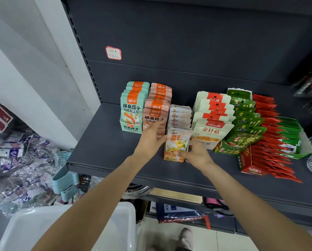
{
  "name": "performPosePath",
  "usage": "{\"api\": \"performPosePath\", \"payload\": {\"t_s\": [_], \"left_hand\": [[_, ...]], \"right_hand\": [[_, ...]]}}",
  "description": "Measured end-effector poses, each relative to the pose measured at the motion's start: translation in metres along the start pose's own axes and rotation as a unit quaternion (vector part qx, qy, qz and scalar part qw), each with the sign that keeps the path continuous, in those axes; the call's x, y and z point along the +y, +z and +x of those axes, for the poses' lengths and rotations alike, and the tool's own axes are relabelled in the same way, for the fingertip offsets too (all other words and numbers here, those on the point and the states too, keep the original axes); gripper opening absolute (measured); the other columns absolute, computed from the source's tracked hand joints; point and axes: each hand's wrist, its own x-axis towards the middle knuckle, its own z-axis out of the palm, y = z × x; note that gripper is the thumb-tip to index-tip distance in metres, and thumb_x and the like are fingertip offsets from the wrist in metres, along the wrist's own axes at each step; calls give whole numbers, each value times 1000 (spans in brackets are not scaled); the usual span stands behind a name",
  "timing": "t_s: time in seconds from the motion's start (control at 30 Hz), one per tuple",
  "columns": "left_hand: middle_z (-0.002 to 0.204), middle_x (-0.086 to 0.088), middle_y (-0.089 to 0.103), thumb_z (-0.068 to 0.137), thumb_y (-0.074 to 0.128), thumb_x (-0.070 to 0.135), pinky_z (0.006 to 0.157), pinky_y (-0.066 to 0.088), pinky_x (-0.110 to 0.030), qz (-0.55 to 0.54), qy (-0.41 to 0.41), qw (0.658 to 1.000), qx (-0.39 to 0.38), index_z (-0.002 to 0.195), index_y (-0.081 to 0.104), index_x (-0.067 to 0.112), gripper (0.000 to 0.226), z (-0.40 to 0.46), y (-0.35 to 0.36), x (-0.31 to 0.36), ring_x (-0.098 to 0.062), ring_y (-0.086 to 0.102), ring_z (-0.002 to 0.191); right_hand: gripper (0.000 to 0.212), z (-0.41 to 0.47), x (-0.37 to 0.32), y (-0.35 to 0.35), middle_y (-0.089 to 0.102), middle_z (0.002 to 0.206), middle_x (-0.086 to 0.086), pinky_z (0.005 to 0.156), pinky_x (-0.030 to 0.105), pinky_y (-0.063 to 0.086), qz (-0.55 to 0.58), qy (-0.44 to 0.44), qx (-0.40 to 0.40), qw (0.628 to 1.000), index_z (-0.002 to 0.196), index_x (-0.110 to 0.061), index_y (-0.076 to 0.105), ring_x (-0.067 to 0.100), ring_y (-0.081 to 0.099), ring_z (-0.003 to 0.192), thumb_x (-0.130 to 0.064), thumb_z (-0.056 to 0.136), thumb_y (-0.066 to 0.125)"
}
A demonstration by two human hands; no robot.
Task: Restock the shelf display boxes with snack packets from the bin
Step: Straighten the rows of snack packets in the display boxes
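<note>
1. the dark shelf [106, 153] carries a row of display boxes that all look well stocked: a mint-green box [131, 126] at the left, a pink box [156, 113] next to it, an orange box [174, 154] in the middle, then a white-and-red mushroom row [213, 116], a green box [242, 124] and a red box [256, 160] with red sachets fanned out past its front edge.
2. the white bin [70, 227] sits low in front of the person, under the forearms; the part that shows holds no packets, though most of its inside is hidden, so how much stock is left cannot be told.
3. judging by this, the restocking is near its end, and the step in hand is seating or straightening the front packets in the orange box.
4. the left hand [150, 140] reaches in with fingers nearly straight, laid against the left edge of the front yellow packet [178, 140] and across the face of the pink box; it clasps nothing.
5. the right hand [197, 153] is at the right side of the orange box, fingers bent round its lower corner and thumb at the front, steadying it.
</note>
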Motion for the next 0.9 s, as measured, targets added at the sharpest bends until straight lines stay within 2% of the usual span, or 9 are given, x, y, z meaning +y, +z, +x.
{"api": "performPosePath", "payload": {"t_s": [0.1, 0.2, 0.27, 0.37, 0.47, 0.63, 0.7, 0.8, 0.9], "left_hand": [[120, -5, 63, 88, 62, 9, 92, 50, -26, 7, 1, 1000, -4, 132, 50, 13, 46, -2, 3, 7, -16, 61, 106], [120, -6, 63, 89, 62, 11, 89, 46, -21, 5, -23, 1000, 7, 131, 50, 11, 44, -3, 3, 11, -16, 61, 106], [117, -7, 65, 89, 62, 20, 90, 49, -26, 21, -56, 998, 24, 127, 54, 12, 39, -3, 3, 9, -19, 63, 104], [99, -8, 71, 87, 64, 32, 82, 55, -42, 37, -110, 992, 43, 111, 59, 14, 30, -5, 4, 0, -22, 68, 86], [86, -6, 70, 87, 65, 24, 79, 57, -41, -3, -128, 992, 16, 101, 59, 13, 19, -12, 5, -3, -18, 69, 75], [102, -5, 70, 90, 62, 25, 86, 54, -32, -50, -101, 994, -13, 120, 59, 12, 33, -18, 7, 3, -12, 66, 86], [102, -7, 70, 90, 62, 28, 83, 56, -34, -38, -94, 995, 15, 122, 56, 11, 37, -15, 8, 7, -15, 68, 86], [113, -3, 63, 87, 64, 33, 80, 56, -37, 64, -29, 995, 77, 125, 49, 15, 46, -8, 6, 14, -17, 65, 92], [128, -5, 51, 85, 67, 28, 93, 47, -39, 223, 102, 964, 106, 130, 47, 16, 51, 2, 1, 18, -23, 51, 116]], "right_hand": [[53, -2, 3, 4, 61, 122, 4, 95, 42, 49, -15, -16, 16, 1000, 126, -15, 49, 22, 58, 112, -12, 79, 74], [55, -1, 4, 8, 64, 119, 3, 93, 43, 51, -11, -15, 38, 999, 124, -16, 50, 22, 60, 111, -16, 76, 77], [55, 0, 3, 12, 64, 118, 3, 91, 39, 51, -11, -9, 59, 998, 124, -15, 51, 22, 60, 110, -21, 76, 77], [43, 1, -2, 17, 65, 118, 7, 82, 27, 45, -24, -3, 108, 994, 120, -11, 56, 25, 60, 109, -23, 82, 72], [37, 1, -6, 21, 63, 119, 12, 82, 27, 43, -14, 4, 158, 987, 118, -7, 56, 29, 57, 112, -22, 86, 67], [41, -1, 0, 21, 64, 115, 6, 94, 39, 48, 10, 10, 172, 985, 122, -11, 55, 26, 59, 109, -29, 87, 66], [36, 0, 2, 19, 67, 111, 9, 89, 45, 52, 7, 8, 174, 985, 119, -12, 59, 28, 63, 103, -29, 88, 65], [35, -4, -3, 14, 67, 112, 7, 86, 36, 54, -12, -12, 159, 987, 120, -9, 59, 25, 63, 104, -26, 89, 63], [37, -15, -12, 2, 64, 118, 6, 83, 28, 48, -59, -65, 168, 982, 126, -9, 53, 22, 61, 109, -19, 91, 60]]}}
